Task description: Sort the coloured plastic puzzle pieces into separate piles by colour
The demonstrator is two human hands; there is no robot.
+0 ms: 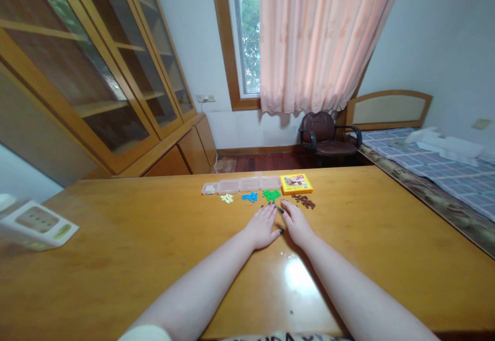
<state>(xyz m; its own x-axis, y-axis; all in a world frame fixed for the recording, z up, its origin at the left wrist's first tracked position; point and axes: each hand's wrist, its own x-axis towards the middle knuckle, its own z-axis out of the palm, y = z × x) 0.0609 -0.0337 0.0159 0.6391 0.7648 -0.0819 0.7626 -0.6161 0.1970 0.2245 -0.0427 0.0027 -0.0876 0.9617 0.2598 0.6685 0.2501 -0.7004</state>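
Observation:
My left hand (263, 227) lies palm down on the table, fingers stretched toward a pile of small green pieces (271, 195) and thumb out to the side. Beside it, my right hand (297, 225) rests with its fingers extended, just short of the green pile and a scatter of small brown pieces (304, 201). Neither hand shows anything held. Left of the green pile are small blue pieces (250, 197) and small cream pieces (227, 198). Behind the piles stand a row of clear plastic trays (249, 184) and a yellow box (296, 184) with a printed picture.
The wooden table (154, 227) spans the foreground. A white container (36, 225) stands at its left edge. Beyond are a glass-door cabinet (112, 73), a brown armchair (327, 132), a pink curtain (309, 42) and a bed (436, 160) on the right.

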